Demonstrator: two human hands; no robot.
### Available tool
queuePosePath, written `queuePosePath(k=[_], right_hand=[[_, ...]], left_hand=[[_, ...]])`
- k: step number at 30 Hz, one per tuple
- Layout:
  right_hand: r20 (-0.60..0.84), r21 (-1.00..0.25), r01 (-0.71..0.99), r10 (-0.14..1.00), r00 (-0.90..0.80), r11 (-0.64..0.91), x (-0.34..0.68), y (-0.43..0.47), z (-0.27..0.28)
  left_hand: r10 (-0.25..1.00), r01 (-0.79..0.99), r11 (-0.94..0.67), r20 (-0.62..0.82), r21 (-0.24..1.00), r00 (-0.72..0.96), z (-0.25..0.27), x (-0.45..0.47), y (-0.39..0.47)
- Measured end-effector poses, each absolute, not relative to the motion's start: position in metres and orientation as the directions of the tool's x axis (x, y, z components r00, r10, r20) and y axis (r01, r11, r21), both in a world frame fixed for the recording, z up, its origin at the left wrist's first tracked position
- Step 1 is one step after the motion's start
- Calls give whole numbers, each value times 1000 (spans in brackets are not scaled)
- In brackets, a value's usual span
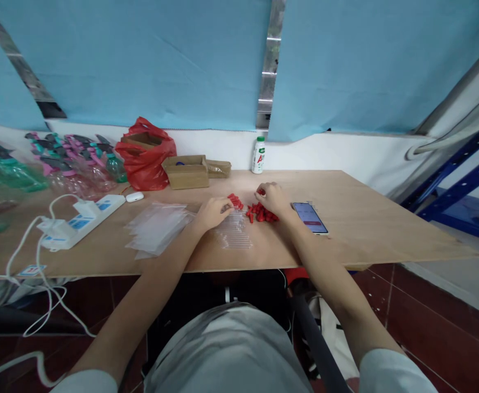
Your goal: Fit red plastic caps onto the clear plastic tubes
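Observation:
My left hand (215, 213) is closed, its fingers curled over the upper left of a row of thin clear tubes (236, 232) lying side by side. What its fingertips hold, if anything, is hidden. Small red pieces (235, 201) sit at the tubes' far ends, just beyond that hand. Above a loose pile of small red caps (264, 213), my right hand (274, 198) is closed, with a bit of red showing at its fingertips. Left of the tubes lies a stack of clear plastic bags (157, 226).
A phone (310, 217) lies right of my right forearm. Behind are a white bottle (258, 155), a cardboard box (187, 172) and a red plastic bag (143, 161). Leftward stand a power strip (84, 222) with cables and several spray bottles (76, 164). The wooden table's front edge (231, 268) is near me.

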State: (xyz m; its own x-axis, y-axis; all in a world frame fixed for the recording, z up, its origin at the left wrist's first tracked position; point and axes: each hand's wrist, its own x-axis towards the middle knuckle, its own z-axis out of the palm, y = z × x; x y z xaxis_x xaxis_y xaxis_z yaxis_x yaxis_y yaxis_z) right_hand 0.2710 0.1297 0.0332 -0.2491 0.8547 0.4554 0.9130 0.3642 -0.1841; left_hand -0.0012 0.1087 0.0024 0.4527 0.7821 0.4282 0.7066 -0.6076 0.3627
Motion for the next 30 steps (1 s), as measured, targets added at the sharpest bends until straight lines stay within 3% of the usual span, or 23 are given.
queuePosePath(k=[11, 22, 30], right_hand=[[388, -120, 933, 881, -270, 339, 278, 126, 31], [404, -118, 894, 844, -354, 431, 276, 139, 18], [414, -19, 860, 787, -458, 511, 255, 121, 28]], left_hand=[[796, 731, -592, 389, 339, 465, 2, 0, 106], [788, 751, -574, 468, 326, 399, -3, -3, 112], [806, 803, -515, 488, 299, 336, -6, -7, 114]])
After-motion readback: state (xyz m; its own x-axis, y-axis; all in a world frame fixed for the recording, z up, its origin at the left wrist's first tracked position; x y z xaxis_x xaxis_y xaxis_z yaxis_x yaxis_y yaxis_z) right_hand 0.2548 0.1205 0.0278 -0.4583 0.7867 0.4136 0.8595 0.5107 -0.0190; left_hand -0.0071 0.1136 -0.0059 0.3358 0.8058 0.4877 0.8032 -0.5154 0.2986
